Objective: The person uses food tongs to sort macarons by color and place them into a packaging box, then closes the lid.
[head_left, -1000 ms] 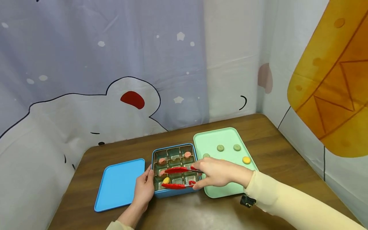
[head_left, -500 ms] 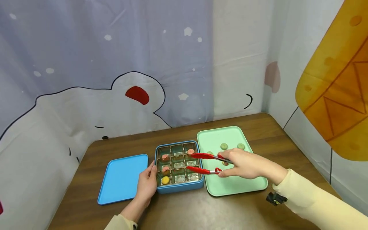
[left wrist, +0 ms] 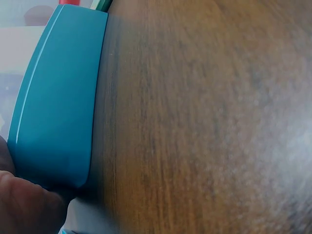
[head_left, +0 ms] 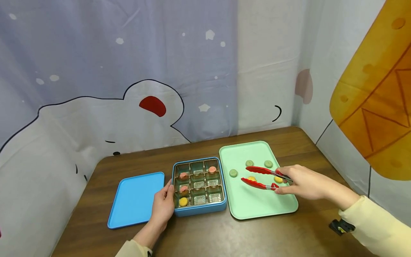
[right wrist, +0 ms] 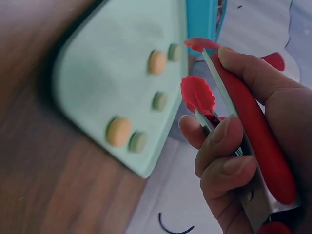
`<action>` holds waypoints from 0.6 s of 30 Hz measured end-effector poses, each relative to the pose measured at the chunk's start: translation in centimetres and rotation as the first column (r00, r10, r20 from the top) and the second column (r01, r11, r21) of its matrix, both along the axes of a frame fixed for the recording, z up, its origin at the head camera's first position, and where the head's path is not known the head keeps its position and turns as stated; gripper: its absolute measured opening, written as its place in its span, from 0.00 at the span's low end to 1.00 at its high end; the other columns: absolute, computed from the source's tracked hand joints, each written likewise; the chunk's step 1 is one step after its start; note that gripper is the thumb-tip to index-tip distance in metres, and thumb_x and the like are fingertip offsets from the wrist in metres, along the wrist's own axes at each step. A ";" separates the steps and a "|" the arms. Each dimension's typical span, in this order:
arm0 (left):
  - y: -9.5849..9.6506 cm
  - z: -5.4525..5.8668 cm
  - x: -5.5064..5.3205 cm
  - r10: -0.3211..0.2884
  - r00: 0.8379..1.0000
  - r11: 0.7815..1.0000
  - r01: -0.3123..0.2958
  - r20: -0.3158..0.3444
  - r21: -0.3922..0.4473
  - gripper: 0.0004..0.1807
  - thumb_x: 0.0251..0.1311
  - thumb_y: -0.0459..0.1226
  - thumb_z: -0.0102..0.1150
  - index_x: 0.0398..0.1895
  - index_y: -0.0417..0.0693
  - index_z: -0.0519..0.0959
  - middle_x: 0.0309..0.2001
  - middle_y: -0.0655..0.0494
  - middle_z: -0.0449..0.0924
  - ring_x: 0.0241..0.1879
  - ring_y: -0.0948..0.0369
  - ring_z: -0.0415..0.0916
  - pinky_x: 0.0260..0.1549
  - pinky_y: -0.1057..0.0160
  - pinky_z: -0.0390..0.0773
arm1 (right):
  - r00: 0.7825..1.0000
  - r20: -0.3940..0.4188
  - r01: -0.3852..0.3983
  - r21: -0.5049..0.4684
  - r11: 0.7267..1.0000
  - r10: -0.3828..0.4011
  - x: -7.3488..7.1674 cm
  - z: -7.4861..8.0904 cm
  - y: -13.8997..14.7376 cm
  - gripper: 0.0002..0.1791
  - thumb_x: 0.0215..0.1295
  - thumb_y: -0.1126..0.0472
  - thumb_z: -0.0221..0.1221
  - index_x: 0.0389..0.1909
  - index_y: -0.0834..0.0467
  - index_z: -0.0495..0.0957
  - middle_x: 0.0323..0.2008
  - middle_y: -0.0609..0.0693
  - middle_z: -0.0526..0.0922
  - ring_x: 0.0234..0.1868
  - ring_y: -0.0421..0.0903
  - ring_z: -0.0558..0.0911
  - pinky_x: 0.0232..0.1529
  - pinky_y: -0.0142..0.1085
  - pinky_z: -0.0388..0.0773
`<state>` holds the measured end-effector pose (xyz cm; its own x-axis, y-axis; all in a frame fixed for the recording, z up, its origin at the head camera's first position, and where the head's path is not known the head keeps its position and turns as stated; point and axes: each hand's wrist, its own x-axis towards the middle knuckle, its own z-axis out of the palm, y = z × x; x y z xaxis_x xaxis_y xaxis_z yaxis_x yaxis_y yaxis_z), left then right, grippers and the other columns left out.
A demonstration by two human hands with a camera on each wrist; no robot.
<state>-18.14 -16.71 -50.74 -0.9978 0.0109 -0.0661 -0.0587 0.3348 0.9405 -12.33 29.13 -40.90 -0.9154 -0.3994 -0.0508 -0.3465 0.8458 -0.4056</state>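
In the head view my left hand [head_left: 163,206] holds the left side of a blue box [head_left: 201,210], thumb along its rim. Inside the box, a gold divided insert carries three pink macarons [head_left: 212,169] and, at front left, a yellow macaron [head_left: 183,202]. My right hand [head_left: 309,182] grips red-tipped tongs [head_left: 258,170], their jaws spread with nothing between them, over a mint-green tray [head_left: 245,208]. Two yellow macarons [head_left: 278,180] and three green macarons [head_left: 233,173] lie on that tray. The right wrist view shows the fingers curled round the tongs [right wrist: 258,131].
A flat blue lid [head_left: 138,200] lies on the wooden table [head_left: 205,235], left of the box. The tray stands close to the box's right side. Behind the table hangs a printed curtain [head_left: 205,71].
My right hand has carried the tongs rightward from over the box to over the tray. The yellow macaron now lies free of the tongs in the front-left compartment. My left hand stays at the box.
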 end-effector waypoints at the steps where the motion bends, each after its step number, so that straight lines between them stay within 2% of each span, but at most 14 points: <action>1: 0.0 0.0 0.0 0.001 1.000 1.000 -0.001 0.000 0.001 0.26 0.87 0.39 0.41 0.80 0.36 0.64 0.76 0.38 0.65 0.78 0.43 0.56 0.73 0.39 0.61 | 1.000 0.004 0.005 0.002 1.000 -0.005 0.0 -0.2 0.3 0.46 0.66 0.37 0.70 0.65 0.74 0.76 0.56 0.57 0.85 0.54 0.52 0.84 0.56 0.53 0.81; 9: 0.0 0.1 0.0 0.004 1.000 1.000 -0.004 0.008 -0.012 0.26 0.87 0.40 0.41 0.80 0.36 0.64 0.76 0.37 0.67 0.78 0.42 0.57 0.73 0.39 0.61 | 1.000 0.028 0.009 -0.020 1.000 -0.009 0.0 -1.9 1.2 0.41 0.66 0.39 0.71 0.62 0.70 0.79 0.45 0.47 0.85 0.42 0.42 0.80 0.45 0.43 0.81; 18: 0.0 -0.1 -0.1 0.003 1.000 1.000 -0.003 0.013 0.001 0.27 0.87 0.40 0.41 0.80 0.36 0.63 0.76 0.38 0.66 0.78 0.42 0.57 0.72 0.39 0.62 | 0.999 0.035 -0.013 -0.047 0.999 0.015 0.1 -2.2 1.0 0.32 0.66 0.41 0.72 0.56 0.63 0.83 0.36 0.39 0.81 0.37 0.40 0.78 0.38 0.35 0.76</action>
<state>-18.28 -16.72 -50.80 -0.9969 0.0078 -0.0788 -0.0717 0.3335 0.9400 -12.25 30.17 -43.07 -0.9076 -0.4149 -0.0638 -0.3432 0.8209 -0.4565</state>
